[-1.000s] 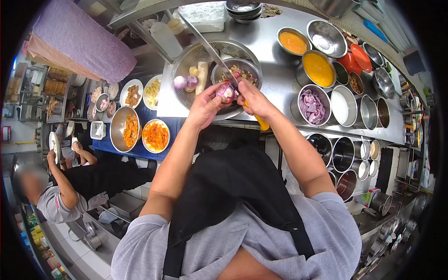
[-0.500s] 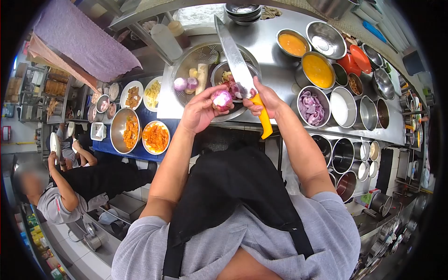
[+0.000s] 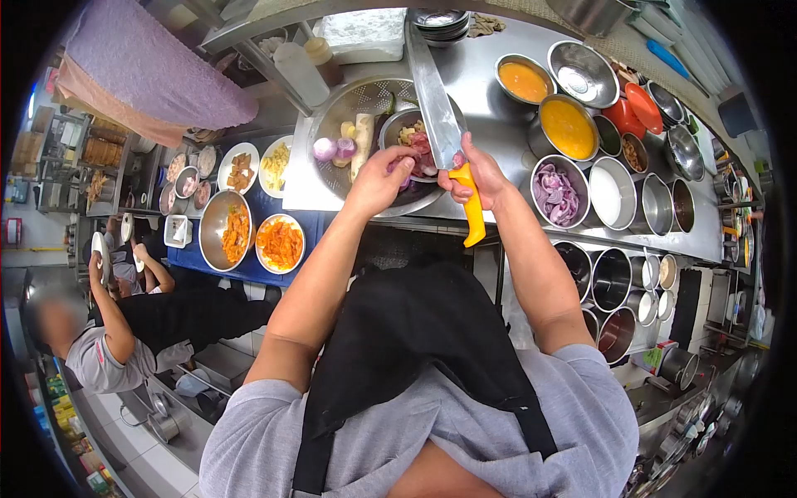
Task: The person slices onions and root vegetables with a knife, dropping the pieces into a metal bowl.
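Note:
In my right hand (image 3: 479,176) is a kitchen knife (image 3: 435,95), gripped by its yellow handle with the broad blade pointing away from me. My left hand (image 3: 378,183) has its fingers curled round a red onion (image 3: 404,169), mostly hidden behind them. Both hands are over the near rim of a large perforated steel colander (image 3: 328,108). Inside it stands a small metal bowl (image 3: 388,131) with onion skins and scraps (image 3: 418,143). Left of that bowl lie peeled onions (image 3: 325,149) and a pale, long root vegetable (image 3: 362,137).
Right of the colander stand a pot of sliced red onion (image 3: 559,192), a pot of yellow liquid (image 3: 569,127) and a bowl of orange liquid (image 3: 524,80). Bowls of orange pieces (image 3: 281,245) sit at left. Another person (image 3: 124,332) holds plates at far left.
My left hand has moved the onion slightly right and turned over, so the onion is now mostly covered. The knife blade has shifted slightly right and stands more upright in view.

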`<state>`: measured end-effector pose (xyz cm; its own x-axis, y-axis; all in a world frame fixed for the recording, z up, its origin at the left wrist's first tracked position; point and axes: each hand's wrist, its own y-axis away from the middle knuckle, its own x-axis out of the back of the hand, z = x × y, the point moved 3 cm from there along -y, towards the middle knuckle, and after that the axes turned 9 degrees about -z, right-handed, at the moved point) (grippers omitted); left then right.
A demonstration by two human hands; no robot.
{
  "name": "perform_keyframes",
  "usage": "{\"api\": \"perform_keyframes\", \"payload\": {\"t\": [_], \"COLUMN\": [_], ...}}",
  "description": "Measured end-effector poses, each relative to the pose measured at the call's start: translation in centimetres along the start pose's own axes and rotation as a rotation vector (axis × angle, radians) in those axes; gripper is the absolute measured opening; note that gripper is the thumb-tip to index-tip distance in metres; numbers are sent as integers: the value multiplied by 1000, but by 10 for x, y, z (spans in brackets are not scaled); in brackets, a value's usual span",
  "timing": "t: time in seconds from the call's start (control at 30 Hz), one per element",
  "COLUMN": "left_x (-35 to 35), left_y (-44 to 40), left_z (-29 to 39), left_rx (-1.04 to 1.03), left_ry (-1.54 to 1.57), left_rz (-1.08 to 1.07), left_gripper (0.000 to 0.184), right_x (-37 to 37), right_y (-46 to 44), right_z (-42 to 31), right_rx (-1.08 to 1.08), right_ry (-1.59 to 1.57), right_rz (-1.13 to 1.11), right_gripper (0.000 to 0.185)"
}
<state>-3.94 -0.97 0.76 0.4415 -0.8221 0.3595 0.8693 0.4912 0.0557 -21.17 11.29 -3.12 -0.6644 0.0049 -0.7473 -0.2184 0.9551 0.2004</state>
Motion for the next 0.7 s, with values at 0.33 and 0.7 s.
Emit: {"api": "perform_keyframes", "payload": {"t": [0.33, 0.7], "left_x": [-13, -6], "left_y": [-29, -34], "left_z": [7, 11], "left_rx": [184, 171], "left_ry": [470, 590], "left_rz": [-72, -78], "left_gripper": [16, 10], "right_x": [-11, -9], "right_y": [0, 2], "right_z": [4, -1], "right_rx": [26, 35], "right_ry": [62, 0], "right_rz": [-83, -86], "right_gripper": [72, 70]}}
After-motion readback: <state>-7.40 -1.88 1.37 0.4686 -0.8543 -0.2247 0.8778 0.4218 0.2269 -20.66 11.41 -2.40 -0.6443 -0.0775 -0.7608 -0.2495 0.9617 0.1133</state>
